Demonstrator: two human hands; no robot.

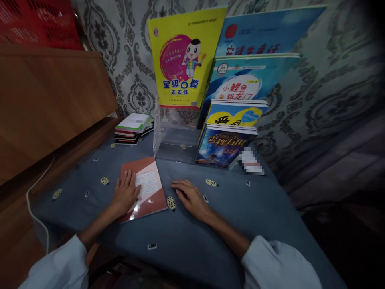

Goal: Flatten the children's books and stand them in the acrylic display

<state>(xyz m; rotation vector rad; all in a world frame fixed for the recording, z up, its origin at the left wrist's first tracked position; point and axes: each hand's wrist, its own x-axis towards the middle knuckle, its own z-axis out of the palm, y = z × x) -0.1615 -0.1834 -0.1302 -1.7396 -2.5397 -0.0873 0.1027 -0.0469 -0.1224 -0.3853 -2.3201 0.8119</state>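
Note:
A thin red-brown booklet [150,182] with a pale text panel lies flat on the blue-grey tablecloth [228,216] in front of me. My left hand [125,192] rests flat on the booklet's left half, fingers stretched out. My right hand [190,196] lies palm down on the cloth just right of the booklet, fingers loosely extended and touching nothing else. Behind them a clear acrylic stand [168,136] holds a yellow children's book [184,60] upright, with several blue books [240,84] stepped beside it.
A small stack of books [134,127] sits at the back left near a wooden cabinet [45,104]. A white cable [34,192] runs down the table's left edge. Patterned wallpaper backs the table. The right side falls off into dark.

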